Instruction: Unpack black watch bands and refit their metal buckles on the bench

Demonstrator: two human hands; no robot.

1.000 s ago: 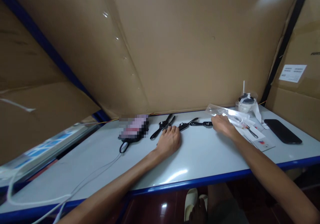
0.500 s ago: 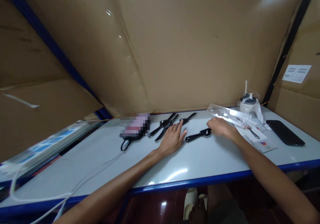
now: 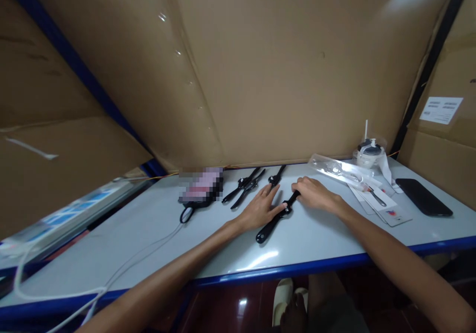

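Note:
A black two-handled spokeshave (image 3: 270,227) lies slantwise over the tabletop, its near handle toward the front edge. My right hand (image 3: 313,193) is closed around its far handle. The thumb of my left hand (image 3: 259,209) reaches the middle of this tool, by its small metal screws. The left fingers are stretched out, and their tips come up to the near end of another spokeshave (image 3: 275,178), partly covered by them. To the left, a third spokeshave (image 3: 241,182) and one more spokeshave (image 3: 248,188) lie side by side.
A blurred pinkish device (image 3: 201,187) with a black loop and cable is at the left. On the right are clear plastic packaging (image 3: 336,170), printed cards (image 3: 383,206), a black phone-like slab (image 3: 424,196) and a cup with a straw (image 3: 369,153). Cardboard (image 3: 260,75) walls the back.
My right hand has moved left, turning the spokeshave so its near handle swings toward the front edge. My left thumb now meets its middle. The spokeshave beyond my left fingers has turned steeper.

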